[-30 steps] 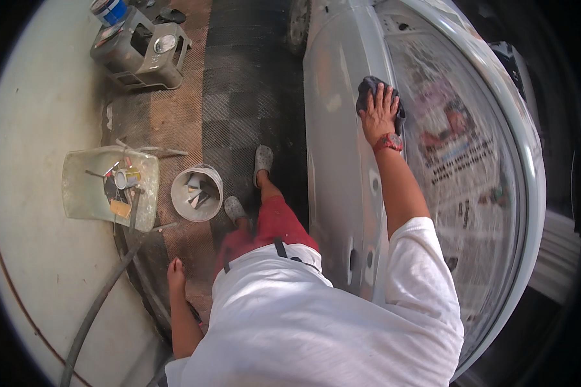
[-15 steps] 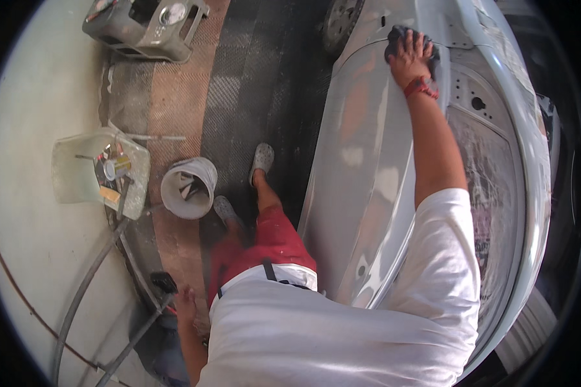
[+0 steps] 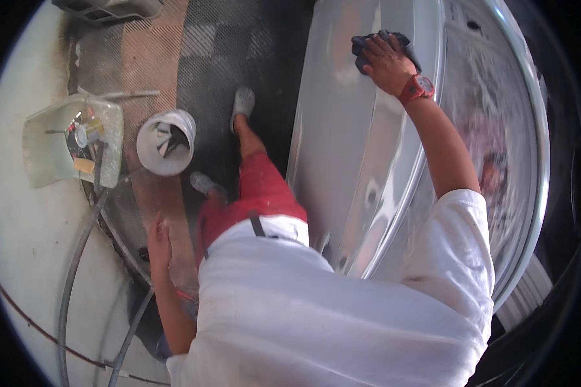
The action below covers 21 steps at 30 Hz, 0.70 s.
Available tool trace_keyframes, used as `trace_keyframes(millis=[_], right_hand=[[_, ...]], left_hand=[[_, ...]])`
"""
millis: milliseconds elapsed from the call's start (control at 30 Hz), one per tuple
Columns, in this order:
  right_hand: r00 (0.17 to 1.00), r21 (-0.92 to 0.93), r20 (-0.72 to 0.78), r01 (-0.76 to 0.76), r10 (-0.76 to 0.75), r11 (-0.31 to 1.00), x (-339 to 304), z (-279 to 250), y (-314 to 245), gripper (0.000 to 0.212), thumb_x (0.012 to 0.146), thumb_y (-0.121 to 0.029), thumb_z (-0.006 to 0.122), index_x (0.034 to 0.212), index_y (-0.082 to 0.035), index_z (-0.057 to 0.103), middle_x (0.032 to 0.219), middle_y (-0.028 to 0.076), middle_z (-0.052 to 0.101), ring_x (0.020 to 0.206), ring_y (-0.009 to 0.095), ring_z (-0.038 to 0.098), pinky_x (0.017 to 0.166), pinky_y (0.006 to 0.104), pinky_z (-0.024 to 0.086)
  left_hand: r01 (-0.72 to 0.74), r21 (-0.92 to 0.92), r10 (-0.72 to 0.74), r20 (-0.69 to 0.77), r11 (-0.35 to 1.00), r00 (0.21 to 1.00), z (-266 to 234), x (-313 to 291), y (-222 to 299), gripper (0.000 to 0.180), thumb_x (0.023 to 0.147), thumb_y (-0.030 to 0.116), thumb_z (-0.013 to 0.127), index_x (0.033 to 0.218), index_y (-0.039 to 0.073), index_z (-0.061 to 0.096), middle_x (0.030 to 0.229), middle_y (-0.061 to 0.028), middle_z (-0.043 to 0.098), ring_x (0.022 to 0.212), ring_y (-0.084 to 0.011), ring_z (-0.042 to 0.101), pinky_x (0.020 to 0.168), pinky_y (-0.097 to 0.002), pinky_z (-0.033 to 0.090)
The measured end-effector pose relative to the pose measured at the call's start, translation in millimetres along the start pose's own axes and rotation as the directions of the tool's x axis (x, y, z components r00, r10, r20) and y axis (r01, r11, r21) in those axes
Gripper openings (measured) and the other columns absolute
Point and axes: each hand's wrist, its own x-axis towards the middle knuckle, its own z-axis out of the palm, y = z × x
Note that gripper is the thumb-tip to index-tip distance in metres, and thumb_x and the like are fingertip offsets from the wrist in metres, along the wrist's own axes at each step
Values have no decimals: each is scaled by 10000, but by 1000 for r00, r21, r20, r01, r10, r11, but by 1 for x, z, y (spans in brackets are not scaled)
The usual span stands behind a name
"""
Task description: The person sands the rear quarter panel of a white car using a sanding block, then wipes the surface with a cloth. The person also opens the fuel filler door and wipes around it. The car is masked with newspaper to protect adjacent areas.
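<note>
A dark, crumpled cloth [image 3: 361, 48] lies pressed against the glossy, pale grey car door [image 3: 342, 142], near its upper edge.

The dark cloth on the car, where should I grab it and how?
Probably pinch the dark cloth by its crumpled left edge, coming in from the left and a little above. The right hand lies over its middle, but that edge pokes out free. It's bunched up, so its folds should be easy to pinch up off the car.
</note>
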Motion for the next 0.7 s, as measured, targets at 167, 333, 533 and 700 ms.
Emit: trace_keyframes(millis=[167,333,533,700], right_hand=[[998,127,-48,50,-44,991,-178,23,-143,560,1079,-380,553,1520,-40,606,1682,134,479,1629,302,309,1368,554,109],[1000,255,7,25,-28,967,-344,25,-287,570,1045,-337,595,1516,-17,605,1709,166,428,1645,326,270,1364,569,110],[984,316,174,-25,-32,948,-440,26,-399,619,1021,-298,600,1547,25,554,1740,224,346,1662,362,215,1359,577,77],[982,246,163,48,-90,968,-384,50,-368,644,1026,-311,601,1567,30,521,1744,232,329,1662,370,208,1356,574,83]], left_hand=[[-14,95,6,86,995,996,5,16,-151,509,1146,322,566,1563,29,552,1529,-178,627,1380,-288,618,1150,-407,479],[259,-159,-257,36,953,966,-15,6,-314,512,1149,362,545,1526,17,582,1458,-158,663,1305,-281,653,1113,-392,497],[442,-352,-465,23,825,885,-13,-35,-417,433,1140,359,555,1394,23,652,1235,-87,709,1093,-198,687,932,-353,539],[441,-511,-477,68,737,876,11,-46,-411,421,1133,372,586,1357,23,662,1132,-66,694,975,-136,649,809,-339,528]])
